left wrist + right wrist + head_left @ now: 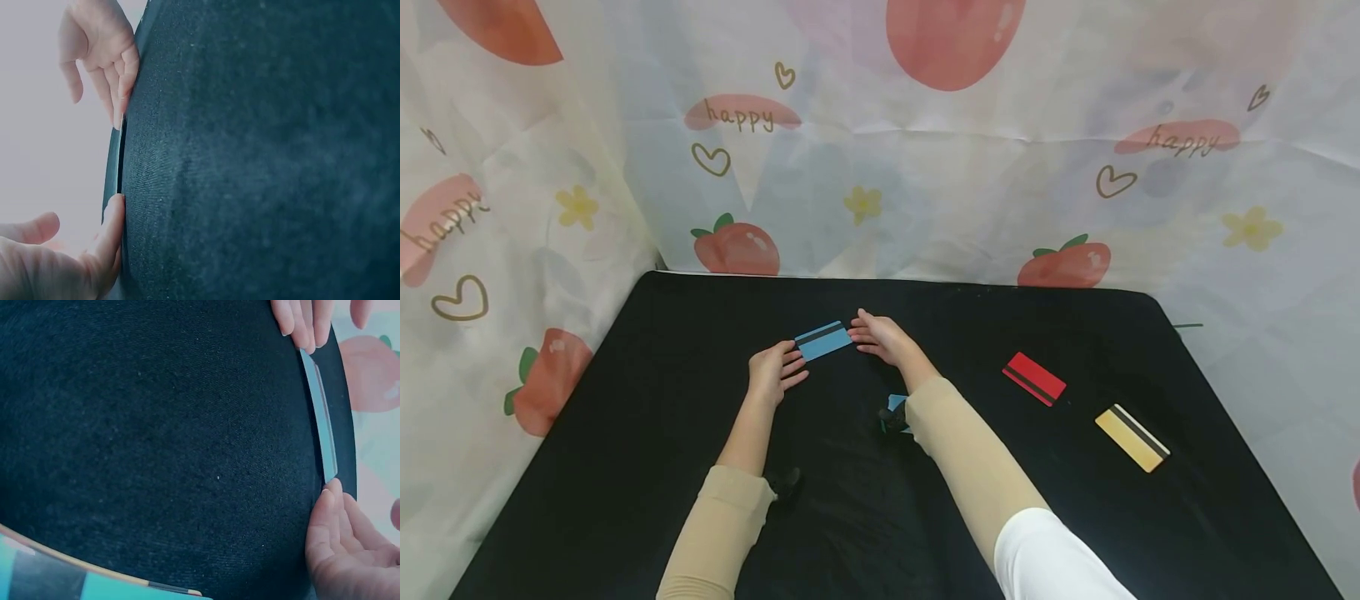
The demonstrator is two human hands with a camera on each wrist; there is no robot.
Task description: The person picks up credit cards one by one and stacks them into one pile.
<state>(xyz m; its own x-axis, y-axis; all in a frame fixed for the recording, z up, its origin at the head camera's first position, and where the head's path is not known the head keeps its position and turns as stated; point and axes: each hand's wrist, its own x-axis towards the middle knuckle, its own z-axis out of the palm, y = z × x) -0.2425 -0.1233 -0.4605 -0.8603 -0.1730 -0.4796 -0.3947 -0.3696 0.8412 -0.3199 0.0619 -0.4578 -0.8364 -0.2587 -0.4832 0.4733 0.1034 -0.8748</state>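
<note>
A light blue card with a dark stripe (823, 340) lies near the far middle of the black table, between the two hands. My left hand (767, 373) touches its left end with fingers extended and spread. From the other side, my right hand (883, 337) meets the right end with fingertips, its thumb held apart. The right wrist view gives the blue card (320, 419) at a slant, fingertips at both short ends. Seen edge-on in the left wrist view, the card (120, 156) looks like a thin line. Neither hand curls round it.
Another blue item (896, 402) shows partly under the right wrist's camera. Farther right lie a red card (1034, 379) and a gold card (1131, 437), both striped. A patterned curtain (925, 200) stands behind the black table (625, 433).
</note>
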